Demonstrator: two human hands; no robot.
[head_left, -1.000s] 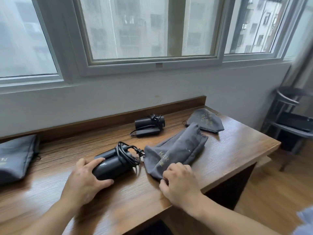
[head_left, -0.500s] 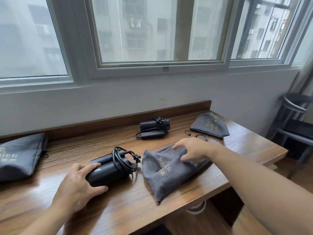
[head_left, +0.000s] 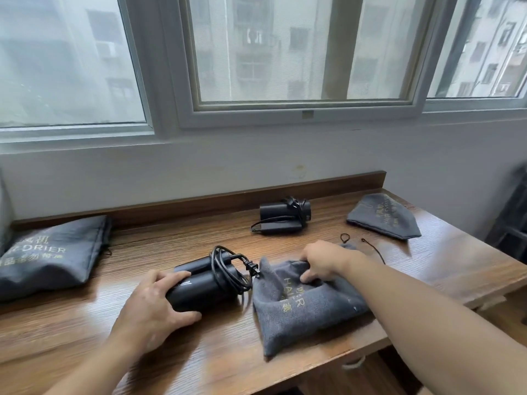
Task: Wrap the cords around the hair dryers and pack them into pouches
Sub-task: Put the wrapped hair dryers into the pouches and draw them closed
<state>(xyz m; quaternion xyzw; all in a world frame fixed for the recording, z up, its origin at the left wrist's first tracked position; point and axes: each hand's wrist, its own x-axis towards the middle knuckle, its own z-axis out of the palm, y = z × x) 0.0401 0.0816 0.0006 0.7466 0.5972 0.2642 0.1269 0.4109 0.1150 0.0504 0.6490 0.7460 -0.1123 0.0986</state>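
Note:
A black folded hair dryer (head_left: pixel 204 285) with its cord coiled round it lies on the wooden desk (head_left: pixel 199 360) in front of me. My left hand (head_left: pixel 154 309) grips its near end. Just right of it lies a grey pouch (head_left: pixel 302 309) with gold lettering, its drawstrings trailing behind. My right hand (head_left: pixel 325 260) pinches the pouch's cloth near its far, open end. A second black hair dryer (head_left: pixel 281 216) with its cord wrapped round lies farther back. Another grey pouch (head_left: pixel 382 216) lies flat at the back right.
A filled grey pouch (head_left: pixel 48 255) sits at the desk's left end against the low wooden back rail (head_left: pixel 199 195). The wall and window rise behind it. A dark chair (head_left: pixel 510 223) stands beyond the desk's right edge.
My right hand went from the pouch's near corner to its far end and now pinches the cloth there. My left hand stays on the near hair dryer.

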